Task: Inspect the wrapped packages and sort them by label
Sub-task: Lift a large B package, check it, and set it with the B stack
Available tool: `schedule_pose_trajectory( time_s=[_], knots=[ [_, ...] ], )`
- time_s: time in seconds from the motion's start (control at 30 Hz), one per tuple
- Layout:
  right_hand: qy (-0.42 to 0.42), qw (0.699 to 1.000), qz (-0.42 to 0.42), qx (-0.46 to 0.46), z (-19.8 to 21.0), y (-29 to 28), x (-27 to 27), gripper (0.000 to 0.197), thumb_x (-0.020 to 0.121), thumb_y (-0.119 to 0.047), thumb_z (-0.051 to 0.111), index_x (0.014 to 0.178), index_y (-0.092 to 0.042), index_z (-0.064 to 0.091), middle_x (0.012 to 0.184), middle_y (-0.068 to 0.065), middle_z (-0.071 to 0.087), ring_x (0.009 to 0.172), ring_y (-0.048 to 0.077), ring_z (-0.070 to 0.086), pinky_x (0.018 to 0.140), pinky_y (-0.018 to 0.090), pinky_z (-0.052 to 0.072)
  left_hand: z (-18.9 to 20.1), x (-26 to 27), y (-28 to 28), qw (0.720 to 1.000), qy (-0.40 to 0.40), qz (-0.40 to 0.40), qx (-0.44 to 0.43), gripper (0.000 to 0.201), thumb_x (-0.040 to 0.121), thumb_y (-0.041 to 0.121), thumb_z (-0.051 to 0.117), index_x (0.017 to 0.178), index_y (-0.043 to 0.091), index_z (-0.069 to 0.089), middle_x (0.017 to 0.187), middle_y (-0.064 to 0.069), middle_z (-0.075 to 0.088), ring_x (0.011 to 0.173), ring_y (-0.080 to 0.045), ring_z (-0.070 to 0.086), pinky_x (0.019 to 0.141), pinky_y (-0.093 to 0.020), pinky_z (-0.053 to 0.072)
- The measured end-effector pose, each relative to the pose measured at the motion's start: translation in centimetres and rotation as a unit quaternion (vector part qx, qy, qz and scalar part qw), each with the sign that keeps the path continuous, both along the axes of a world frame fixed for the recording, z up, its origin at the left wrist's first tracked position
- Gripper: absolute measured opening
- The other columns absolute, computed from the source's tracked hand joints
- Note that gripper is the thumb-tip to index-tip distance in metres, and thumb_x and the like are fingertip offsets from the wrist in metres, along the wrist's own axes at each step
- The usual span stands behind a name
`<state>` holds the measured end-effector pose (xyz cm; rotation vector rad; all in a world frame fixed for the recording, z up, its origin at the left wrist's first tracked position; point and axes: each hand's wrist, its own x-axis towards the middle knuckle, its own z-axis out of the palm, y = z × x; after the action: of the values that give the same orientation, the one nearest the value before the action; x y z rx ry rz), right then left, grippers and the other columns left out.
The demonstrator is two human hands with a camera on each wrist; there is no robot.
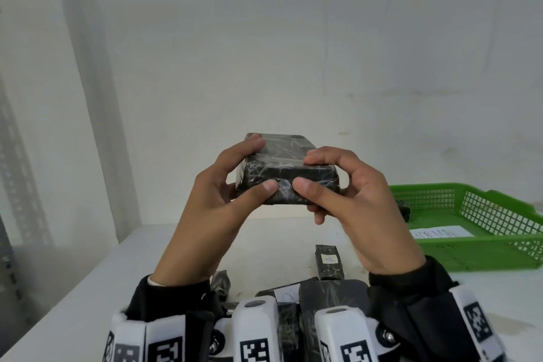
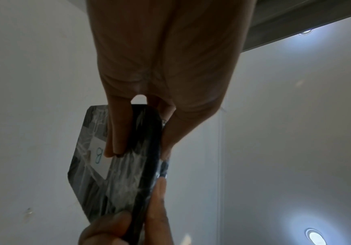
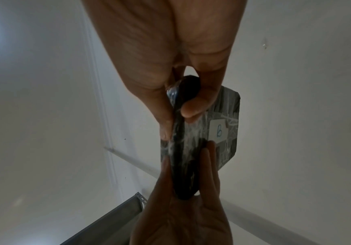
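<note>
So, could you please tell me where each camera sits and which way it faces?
Head: worn on the head, looking forward and down at the wrapped package, held up by left hand and right hand over the table; both sleeves show.
Left wrist: looks along the left hand at the package.
Right wrist: looks along the right hand at the package.
Both wrist views share its white label.
</note>
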<state>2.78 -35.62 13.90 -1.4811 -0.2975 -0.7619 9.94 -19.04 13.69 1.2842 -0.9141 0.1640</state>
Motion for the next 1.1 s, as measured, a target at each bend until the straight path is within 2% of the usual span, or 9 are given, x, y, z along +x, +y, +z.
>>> schedule_pose_trajectory(
  time_s=[0.2, 0.4, 0.57, 0.63, 0.73, 0.8, 0.9, 1.0, 1.1],
  knots=[
    [-0.011, 1.0, 0.018, -0.002, 0.9, -0.7, -1.1, 0.038, 0.066, -0.031, 0.074, 0.099, -0.014, 0.07, 0.093, -0.003, 0.07, 0.051, 0.017, 0.061, 0.048, 0.025, 0.052, 0.3, -0.8, 0.0, 0.999, 0.01, -0.037, -0.016, 0.061, 0.073, 0.033, 0.072, 0.131, 0.022, 0.062, 0.126, -0.001, 0.069, 0.108, -0.021, 0.071, 0.085, -0.027, 0.056],
    [-0.013, 1.0, 0.016, 0.014, 0.7, -0.4, -1.0, 0.033, 0.068, -0.031, 0.072, 0.095, -0.013, 0.071, 0.091, -0.007, 0.069, 0.047, 0.017, 0.061, 0.046, 0.024, 0.052, 0.4, -0.8, -0.4, 0.998, 0.032, -0.038, -0.04, 0.041, 0.079, 0.016, 0.07, 0.12, 0.013, 0.068, 0.134, 0.005, 0.065, 0.101, -0.014, 0.072, 0.078, -0.023, 0.057],
    [-0.01, 0.999, 0.034, 0.022, 1.0, -0.6, -1.2, 0.033, 0.073, -0.032, 0.067, 0.1, -0.014, 0.072, 0.101, 0.004, 0.068, 0.052, 0.023, 0.066, 0.053, 0.028, 0.058, 0.4, -0.6, 0.1, 0.997, 0.042, -0.053, -0.03, 0.06, 0.068, 0.032, 0.074, 0.125, 0.017, 0.066, 0.135, 0.001, 0.064, 0.109, -0.015, 0.069, 0.082, -0.026, 0.057],
    [-0.003, 0.999, 0.028, 0.027, 1.1, -0.8, -1.2, 0.034, 0.074, -0.032, 0.066, 0.102, -0.014, 0.072, 0.1, 0.007, 0.069, 0.051, 0.022, 0.066, 0.052, 0.027, 0.058, 0.5, -0.6, 0.2, 0.998, 0.03, -0.061, -0.003, 0.068, 0.063, 0.029, 0.078, 0.129, 0.021, 0.064, 0.138, 0.004, 0.062, 0.11, -0.019, 0.07, 0.088, -0.028, 0.055],
    [0.018, 0.999, 0.037, 0.024, 1.1, -1.0, -1.3, 0.052, 0.072, -0.045, 0.064, 0.117, -0.019, 0.068, 0.106, 0.008, 0.068, 0.058, 0.022, 0.07, 0.057, 0.026, 0.058, 0.5, -0.8, 0.1, 0.999, 0.016, -0.045, 0.011, 0.065, 0.06, 0.025, 0.083, 0.123, 0.025, 0.066, 0.139, 0.01, 0.06, 0.106, -0.024, 0.072, 0.092, -0.029, 0.055],
    [0.041, 0.997, 0.058, 0.018, 1.1, -1.1, -1.2, 0.071, 0.071, -0.053, 0.068, 0.134, -0.023, 0.057, 0.12, 0.008, 0.066, 0.072, 0.024, 0.074, 0.061, 0.025, 0.057, 0.5, -1.0, -0.2, 0.999, 0.019, -0.027, 0.003, 0.057, 0.065, 0.03, 0.082, 0.119, 0.021, 0.066, 0.129, 0.005, 0.067, 0.101, -0.027, 0.073, 0.09, -0.033, 0.057],
    [0.07, 0.995, 0.073, 0.0, 0.9, -1.4, -1.0, 0.069, 0.081, -0.034, 0.076, 0.143, -0.024, 0.048, 0.127, -0.001, 0.065, 0.079, 0.024, 0.075, 0.056, 0.026, 0.055, 0.8, -1.2, -0.4, 0.998, 0.058, -0.006, -0.039, 0.045, 0.077, 0.035, 0.079, 0.114, 0.014, 0.066, 0.111, -0.009, 0.074, 0.087, -0.031, 0.076, 0.073, -0.026, 0.06],
    [0.106, 0.99, 0.021, -0.09, 0.3, -1.9, -0.7, 0.056, 0.09, -0.007, 0.066, 0.136, -0.036, 0.054, 0.117, -0.013, 0.07, 0.075, 0.019, 0.074, 0.049, 0.023, 0.049, 1.1, -1.3, -0.2, 0.992, 0.111, 0.021, -0.061, 0.05, 0.07, 0.046, 0.064, 0.109, 0.014, 0.067, 0.103, -0.006, 0.077, 0.074, -0.033, 0.076, 0.06, -0.021, 0.059],
    [0.118, 0.979, -0.041, -0.159, -0.4, -2.1, -0.5, 0.055, 0.09, -0.01, 0.067, 0.131, -0.043, 0.055, 0.123, -0.024, 0.062, 0.06, 0.014, 0.07, 0.044, 0.019, 0.043, 1.4, -1.4, 0.0, 0.985, 0.154, 0.02, -0.079, 0.052, 0.075, 0.051, 0.056, 0.11, 0.014, 0.065, 0.1, -0.003, 0.078, 0.073, -0.033, 0.076, 0.056, -0.02, 0.058]
  ],
)
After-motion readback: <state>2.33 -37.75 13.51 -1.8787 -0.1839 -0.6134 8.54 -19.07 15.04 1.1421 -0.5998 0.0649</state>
